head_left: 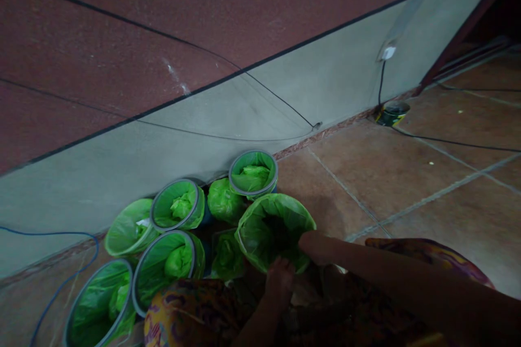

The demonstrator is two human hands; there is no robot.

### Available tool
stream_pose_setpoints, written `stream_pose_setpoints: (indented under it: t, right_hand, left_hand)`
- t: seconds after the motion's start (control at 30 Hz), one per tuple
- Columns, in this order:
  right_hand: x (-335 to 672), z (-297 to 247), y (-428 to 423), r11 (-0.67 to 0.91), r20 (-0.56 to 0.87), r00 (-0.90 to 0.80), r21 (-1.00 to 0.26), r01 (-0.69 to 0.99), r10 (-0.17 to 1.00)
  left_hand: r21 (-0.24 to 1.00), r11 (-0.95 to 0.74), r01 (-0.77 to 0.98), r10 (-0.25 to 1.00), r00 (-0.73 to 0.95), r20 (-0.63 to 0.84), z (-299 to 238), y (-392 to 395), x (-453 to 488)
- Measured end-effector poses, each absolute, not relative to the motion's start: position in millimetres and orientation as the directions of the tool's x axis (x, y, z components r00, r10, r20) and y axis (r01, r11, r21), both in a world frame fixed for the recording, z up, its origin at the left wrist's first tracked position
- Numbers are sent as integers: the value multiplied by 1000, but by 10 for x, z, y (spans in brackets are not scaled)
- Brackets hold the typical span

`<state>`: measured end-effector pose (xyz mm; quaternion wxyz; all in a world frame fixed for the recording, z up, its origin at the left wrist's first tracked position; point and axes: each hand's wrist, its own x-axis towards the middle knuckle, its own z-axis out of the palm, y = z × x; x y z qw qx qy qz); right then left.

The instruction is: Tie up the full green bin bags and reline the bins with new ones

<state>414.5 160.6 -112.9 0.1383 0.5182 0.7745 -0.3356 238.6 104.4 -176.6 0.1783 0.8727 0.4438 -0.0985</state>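
Observation:
In front of me stands a trash bin lined with a green plastic bag (254, 222), its mouth open and its inside dark. My left hand (280, 277) is closed at the near edge of this bag. At the right edge, my right hand (315, 246) is closed on the bag too, though deep shade hides most of its fingers. The bin beneath the bag is mostly hidden.
Left of it, several lined bins (151, 214) with grey rims crowd along the wall, green bundles inside them. A tied green bag (226, 200) lies among them. A blue cable (67, 282) crosses the floor at left; a dark can (393, 114) stands by the wall at right.

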Motion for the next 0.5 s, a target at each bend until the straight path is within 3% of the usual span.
stream_pose_setpoints:
  t: [0.13, 0.27, 0.37, 0.43, 0.5]
  right_hand:
    - [4048, -1070, 1552, 419, -608, -471, -237, 876, 640]
    - [4089, -1026, 1599, 435, -527, -525, -296, 850, 668]
    - [4029, -1026, 1630, 451, -351, -581, -388, 804, 735]
    - [3895, -1072, 1602, 455, -312, -602, -431, 779, 735]
    - [3725, -1172, 1537, 448, -319, -619, -470, 761, 718]
  left_hand:
    - [197, -587, 785, 714, 617, -332, -1766, 1028, 2435]
    - [375, -466, 801, 854, 518, -46, -1525, 928, 2241]
    - [539, -73, 839, 997, 46, 63, -1377, 1028, 1897]
    - [615, 267, 742, 954, -296, -57, -1358, 1215, 1663]
    - [640, 483, 598, 862, -455, -224, -1397, 1439, 1500]
